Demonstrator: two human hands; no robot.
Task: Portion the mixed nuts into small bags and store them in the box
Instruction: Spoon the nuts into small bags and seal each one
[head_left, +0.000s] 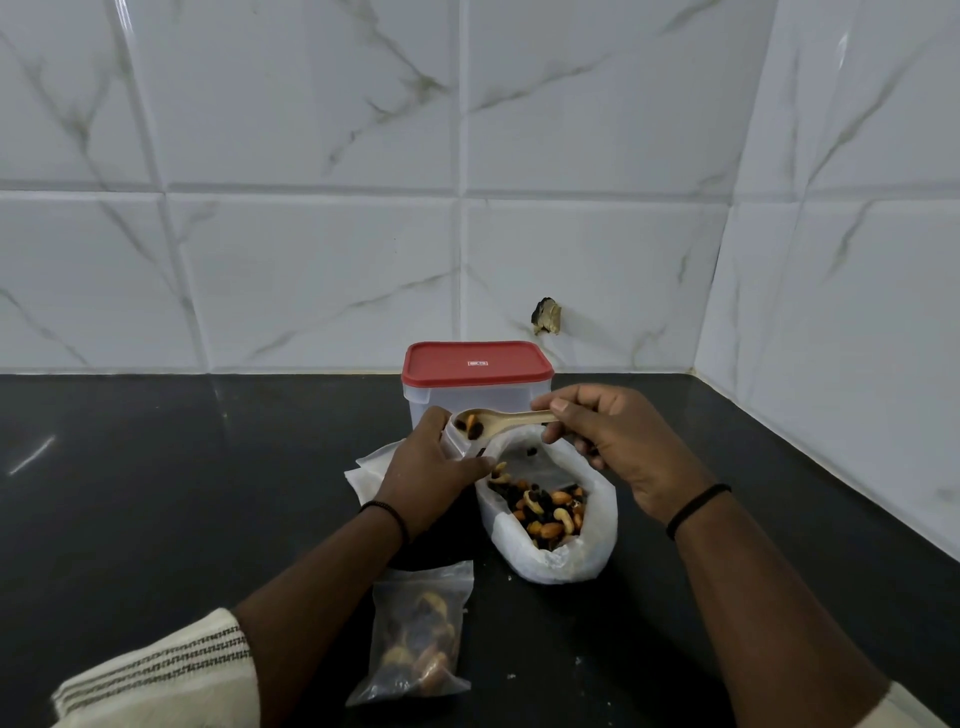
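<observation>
My right hand pinches the handle of a wooden spoon whose bowl carries a few nuts and raisins. The spoon's bowl is over the mouth of a small clear bag that my left hand grips from the left. Below the spoon sits a large white plastic bag, open, with mixed nuts inside. A filled small bag of nuts lies flat on the counter near me. The clear box with a red lid stands shut behind my hands.
The black counter runs to a white marble-tiled wall at the back and right. A few empty clear bags lie left of the big bag, partly under my left hand. Small crumbs dot the counter near the front.
</observation>
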